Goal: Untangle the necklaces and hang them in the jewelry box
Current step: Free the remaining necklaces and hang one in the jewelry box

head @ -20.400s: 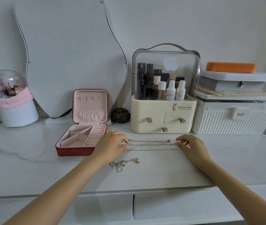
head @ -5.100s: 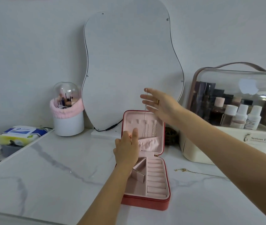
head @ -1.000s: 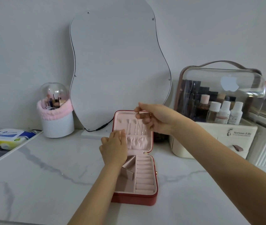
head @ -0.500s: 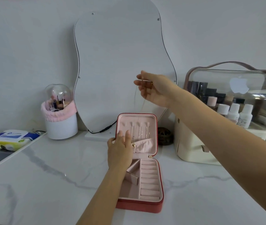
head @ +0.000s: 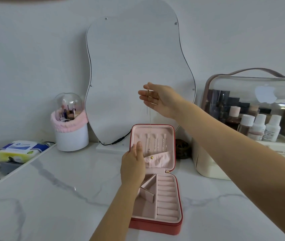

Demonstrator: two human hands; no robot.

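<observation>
A red jewelry box (head: 155, 225) with pink lining stands open on the white marble table, its lid upright. Several thin chains (head: 157, 144) hang on the hooks inside the lid above a small pink pocket. My left hand (head: 132, 164) rests against the lid's left edge with fingers pointing up. My right hand (head: 157, 99) is raised above the lid and pinches the top of a thin necklace (head: 150, 119), which dangles straight down toward the lid's hooks.
A wavy mirror (head: 138, 75) leans on the wall behind the box. A white brush holder (head: 71, 134) stands at the left, a wipes pack (head: 21, 149) farther left. A clear-topped cosmetics organiser (head: 253, 119) sits at the right, a small dark jar (head: 181, 148) beside the lid.
My right hand rose from the lid's hooks, lifting a necklace up above the box, and now holds it dangling. My left hand stays at the lid's left side.
</observation>
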